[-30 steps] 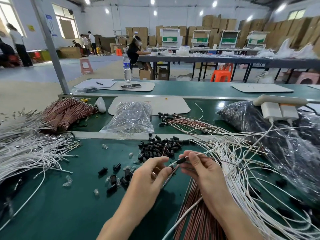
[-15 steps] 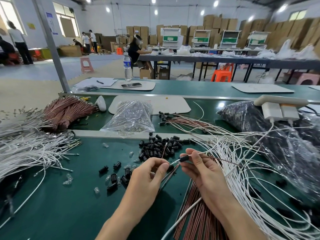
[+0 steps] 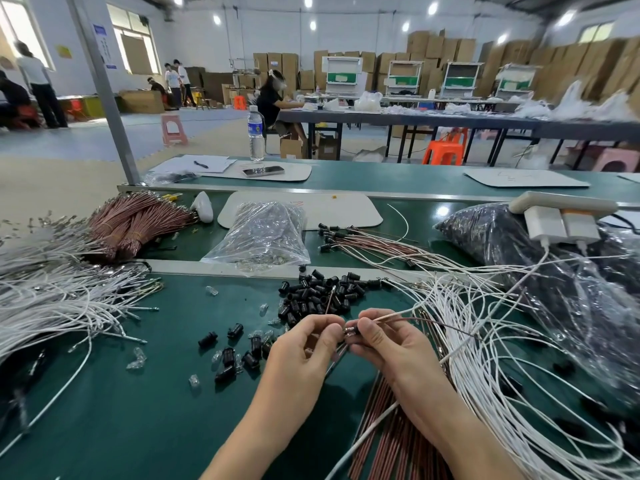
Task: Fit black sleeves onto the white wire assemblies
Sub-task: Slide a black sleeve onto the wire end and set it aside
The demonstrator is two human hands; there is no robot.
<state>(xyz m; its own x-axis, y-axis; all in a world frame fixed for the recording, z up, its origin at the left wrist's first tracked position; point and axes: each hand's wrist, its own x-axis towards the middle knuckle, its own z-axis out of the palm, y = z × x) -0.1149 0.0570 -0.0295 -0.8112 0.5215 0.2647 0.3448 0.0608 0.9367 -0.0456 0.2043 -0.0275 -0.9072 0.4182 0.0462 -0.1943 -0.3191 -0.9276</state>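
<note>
while l hand pinches wires, r hand pinches black sleeve; bottle label too blurred.

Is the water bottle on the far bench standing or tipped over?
Upright: the water bottle stands on its base, cap uppermost.

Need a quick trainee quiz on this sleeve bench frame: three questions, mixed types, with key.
1. True or false: the loose pile of small black plastic sleeves lies on the green bench mat, beyond the left hand and right hand.
2. The clear plastic water bottle is: A lying down; B standing upright; C held in a hand.
3. Fill in: both hands pinch the end of a thin pale wire that trails to the person's ____.
Key: 1 true; 2 B; 3 right.
</note>
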